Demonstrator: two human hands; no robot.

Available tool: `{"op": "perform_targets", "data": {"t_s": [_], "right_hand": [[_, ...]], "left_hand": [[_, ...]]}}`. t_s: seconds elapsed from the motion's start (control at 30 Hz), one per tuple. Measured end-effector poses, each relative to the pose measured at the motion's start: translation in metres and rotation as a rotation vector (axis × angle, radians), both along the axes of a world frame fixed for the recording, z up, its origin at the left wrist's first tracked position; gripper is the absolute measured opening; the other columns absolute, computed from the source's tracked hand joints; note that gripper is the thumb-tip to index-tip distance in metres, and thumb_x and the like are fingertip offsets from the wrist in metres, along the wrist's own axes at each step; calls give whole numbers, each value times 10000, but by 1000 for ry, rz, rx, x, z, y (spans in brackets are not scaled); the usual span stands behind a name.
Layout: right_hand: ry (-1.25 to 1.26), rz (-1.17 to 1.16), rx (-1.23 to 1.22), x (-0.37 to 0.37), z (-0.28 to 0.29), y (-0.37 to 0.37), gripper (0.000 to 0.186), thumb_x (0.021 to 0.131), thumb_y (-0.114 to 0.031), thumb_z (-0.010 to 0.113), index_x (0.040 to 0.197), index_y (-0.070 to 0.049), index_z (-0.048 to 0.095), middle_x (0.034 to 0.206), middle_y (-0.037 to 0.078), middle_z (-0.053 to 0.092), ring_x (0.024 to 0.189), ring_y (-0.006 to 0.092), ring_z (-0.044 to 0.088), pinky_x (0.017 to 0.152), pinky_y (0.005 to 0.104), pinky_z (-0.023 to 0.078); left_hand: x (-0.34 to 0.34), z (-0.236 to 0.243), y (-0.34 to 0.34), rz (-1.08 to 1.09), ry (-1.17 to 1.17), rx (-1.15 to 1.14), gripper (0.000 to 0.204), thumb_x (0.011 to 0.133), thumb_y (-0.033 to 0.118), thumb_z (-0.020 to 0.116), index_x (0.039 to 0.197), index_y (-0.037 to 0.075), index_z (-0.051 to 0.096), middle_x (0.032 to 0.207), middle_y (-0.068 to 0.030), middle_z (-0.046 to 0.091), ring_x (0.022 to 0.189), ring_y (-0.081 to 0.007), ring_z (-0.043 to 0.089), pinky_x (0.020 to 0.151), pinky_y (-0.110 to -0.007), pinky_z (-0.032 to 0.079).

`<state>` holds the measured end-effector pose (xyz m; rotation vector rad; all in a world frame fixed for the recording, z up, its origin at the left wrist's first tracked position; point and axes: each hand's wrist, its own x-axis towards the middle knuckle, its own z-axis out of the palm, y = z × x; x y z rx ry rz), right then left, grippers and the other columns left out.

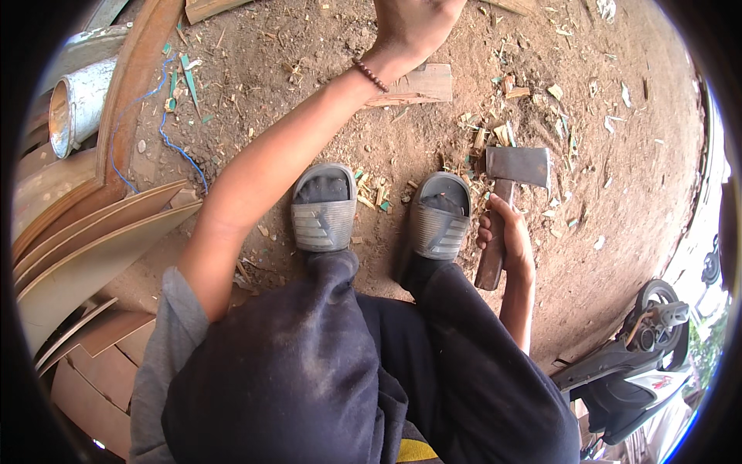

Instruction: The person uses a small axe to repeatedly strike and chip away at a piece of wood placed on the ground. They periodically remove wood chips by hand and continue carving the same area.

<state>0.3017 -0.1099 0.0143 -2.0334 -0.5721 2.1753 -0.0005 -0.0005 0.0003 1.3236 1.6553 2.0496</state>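
Note:
My right hand [510,236] is closed round the wooden handle of a hatchet [519,165], beside my right foot. The hatchet's dark steel head points away from me, low over the ground among wood chips. Far out at the top edge of the view is my left hand [417,27], stretched forward with a beaded bracelet on its wrist. The picture's edge cuts off its fingers, so whatever they touch is hidden. A short flat piece of wood [425,85] lies on the dirt just below that wrist, partly covered by it.
Between my feet, in grey slide sandals [324,224], and around the hatchet lie scattered wood chips [375,193]. Curved boards [100,255] and a pale metal cylinder [85,104] stand at the left, near a blue string [179,151]. A motorcycle [649,363] is at the lower right.

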Motion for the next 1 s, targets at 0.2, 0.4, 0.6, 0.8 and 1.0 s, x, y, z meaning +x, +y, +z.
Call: {"op": "perform_targets", "data": {"t_s": [0.2,0.4,0.6,0.8,1.0], "right_hand": [[-4,-10,0,1,-2,-1,224,947,-274,596,941,-62,527,665,32,517,505,129,496,455,287,423],[1,-9,8,1,-3,-1,223,946,-273,598,934,-62,526,666,36,524,501,132,500,450,284,423],[-5,3,12,0,-1,-1,224,943,-273,601,934,-63,524,666,35,525,500,132,500,450,284,423],[-2,1,16,2,-3,-1,219,942,-272,601,939,-66,525,670,34,526,498,131,498,449,284,425],[-8,4,13,-6,8,3,212,937,-259,606,953,-62,528,677,30,528,506,123,505,452,283,434]], "left_hand": [[2,-5,1,-45,20,-2,146,805,102,696,908,0,692,850,-104,722,800,-218,695,712,-345,524],[4,-6,3,-14,36,24,158,793,121,704,903,9,689,851,-103,716,816,-247,689,747,-373,519],[4,-5,4,-15,24,28,149,795,116,701,898,9,689,845,-99,717,803,-237,691,733,-366,521],[5,-3,4,-1,19,45,142,795,107,700,893,5,688,838,-101,719,798,-232,694,730,-362,524],[7,-4,5,1,-11,42,149,806,119,697,899,2,690,836,-109,720,781,-229,696,705,-354,529]]}}
